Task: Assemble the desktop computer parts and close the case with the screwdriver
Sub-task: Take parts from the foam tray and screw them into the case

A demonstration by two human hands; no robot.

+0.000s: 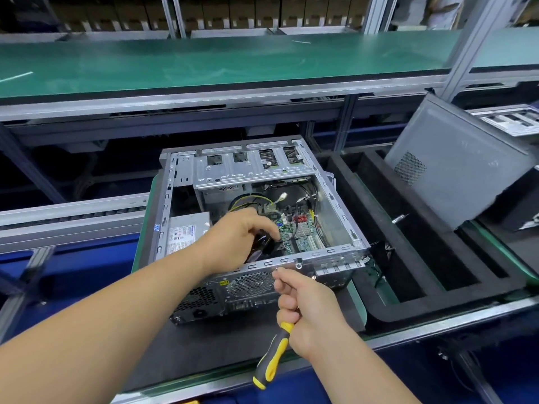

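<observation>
An open desktop case [335, 252] lies on a dark mat, its motherboard [306, 240] and cables showing inside. My left hand [242, 237] reaches into the case and grips a black round fan [259, 249] near the rear wall. My right hand [303, 304] sits just outside the rear panel, holding a yellow and black screwdriver [272, 357] with the handle pointing down toward me. Its fingertips pinch something small at the case's top rear edge; what it is cannot be made out. The grey side panel [455, 176] leans upright at the right.
A black foam tray [408, 258] with long slots sits right of the case. A power supply [186, 231] fills the case's left side, a drive cage [250, 167] its far end. A green bench top [204, 62] runs behind, with a metal rail [70, 217] at left.
</observation>
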